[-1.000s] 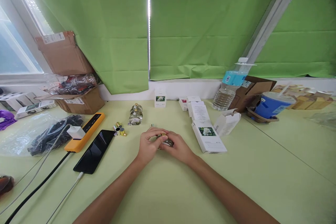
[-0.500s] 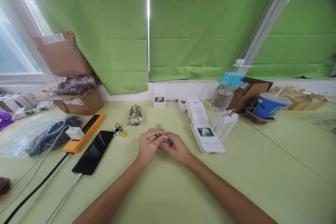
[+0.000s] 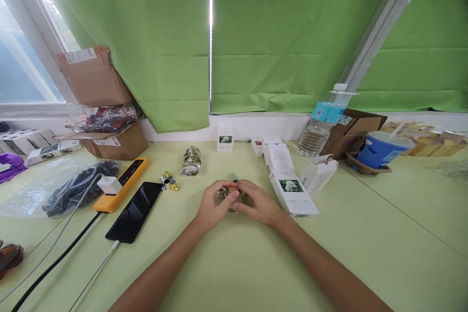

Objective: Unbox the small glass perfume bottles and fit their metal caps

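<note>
Both my hands meet over the table in the middle of the head view, closed around a small clear glass perfume bottle (image 3: 239,199). My left hand (image 3: 215,204) wraps its left side, with the thumb across the front near a gold-coloured top. From the right, my right hand (image 3: 259,201) grips the same bottle with thumb and fingers. Much of the bottle is hidden by the fingers. Just beyond the fingertips lies a small shiny metallic cap (image 3: 234,176). Further left stand stacked-looking glass perfume bottles (image 3: 191,162) and several gold and silver caps (image 3: 169,181).
A phone (image 3: 134,212) on a cable and an orange power strip (image 3: 120,186) lie left. White flower-printed boxes (image 3: 295,196) lie right, before a water bottle (image 3: 317,129) and a blue cup (image 3: 383,148). An open carton (image 3: 120,146) stands back left.
The whole view has shifted slightly, so things sit a little further right. My fingers have moved on the bottle, and more of its glass shows between them.
</note>
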A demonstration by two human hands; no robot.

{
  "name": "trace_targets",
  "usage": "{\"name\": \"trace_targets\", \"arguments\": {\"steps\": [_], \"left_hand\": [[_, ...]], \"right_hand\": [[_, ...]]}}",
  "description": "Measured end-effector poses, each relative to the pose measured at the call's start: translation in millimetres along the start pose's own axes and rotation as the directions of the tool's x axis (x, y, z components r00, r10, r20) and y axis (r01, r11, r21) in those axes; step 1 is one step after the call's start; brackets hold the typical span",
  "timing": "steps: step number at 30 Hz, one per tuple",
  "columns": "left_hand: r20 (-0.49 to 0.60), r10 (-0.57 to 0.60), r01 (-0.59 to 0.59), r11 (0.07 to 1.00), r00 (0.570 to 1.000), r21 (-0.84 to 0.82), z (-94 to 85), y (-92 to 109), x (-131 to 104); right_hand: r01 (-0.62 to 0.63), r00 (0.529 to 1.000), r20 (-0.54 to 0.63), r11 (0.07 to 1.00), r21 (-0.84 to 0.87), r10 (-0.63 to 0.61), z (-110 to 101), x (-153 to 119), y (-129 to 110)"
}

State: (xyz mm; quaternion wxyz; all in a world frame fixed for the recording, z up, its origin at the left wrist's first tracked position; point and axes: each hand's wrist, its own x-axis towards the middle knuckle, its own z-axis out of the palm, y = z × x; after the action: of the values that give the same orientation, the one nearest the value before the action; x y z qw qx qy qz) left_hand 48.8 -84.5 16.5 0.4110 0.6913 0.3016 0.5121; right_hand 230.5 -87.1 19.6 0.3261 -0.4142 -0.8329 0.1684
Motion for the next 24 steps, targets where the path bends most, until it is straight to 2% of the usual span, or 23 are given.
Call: {"name": "trace_targets", "arguments": {"steps": [3, 5, 7, 9, 11, 15, 19, 24], "left_hand": [[0.11, 0.031, -0.026, 0.999, 0.994, -0.044, -2.8, 4, -2], [0.139, 0.005, 0.005, 0.997, 0.99, -0.075, -3.0, 6, -3], [0.142, -0.032, 0.047, 0.994, 0.989, -0.099, -1.9, 5, -2], [0.135, -0.062, 0.08, 0.988, 0.989, -0.131, 0.2, 3, -2], [0.123, -0.09, 0.112, 0.975, 0.988, -0.189, 2.8, 1, -1], [0.103, -0.136, 0.162, 0.94, 0.985, -0.301, 7.5, -2, -1], [0.092, -0.141, 0.161, 0.948, 0.986, -0.276, 8.2, 0, -2], [0.166, -0.062, 0.095, 0.975, 0.984, -0.202, 4.3, 7, -5]], "right_hand": [[-0.078, 0.983, -0.166, 0.997, 0.011, 0.079, -7, -1, 11], [-0.174, 0.948, -0.273, 0.985, -0.016, 0.164, -3, 1, 22], [-0.243, 0.921, -0.33, 0.967, -0.074, 0.206, 6, 4, 32], [-0.264, 0.918, -0.334, 0.957, -0.122, 0.211, 14, 7, 39], [-0.251, 0.931, -0.296, 0.963, -0.099, 0.212, 19, 10, 41], [-0.205, 0.949, -0.221, 0.973, 0.104, 0.223, 19, 13, 38], [-0.231, 0.92, -0.26, 0.941, 0.245, 0.294, 18, 11, 37], [-0.196, 0.954, -0.184, 0.958, 0.209, 0.236, 16, 9, 27]]}}
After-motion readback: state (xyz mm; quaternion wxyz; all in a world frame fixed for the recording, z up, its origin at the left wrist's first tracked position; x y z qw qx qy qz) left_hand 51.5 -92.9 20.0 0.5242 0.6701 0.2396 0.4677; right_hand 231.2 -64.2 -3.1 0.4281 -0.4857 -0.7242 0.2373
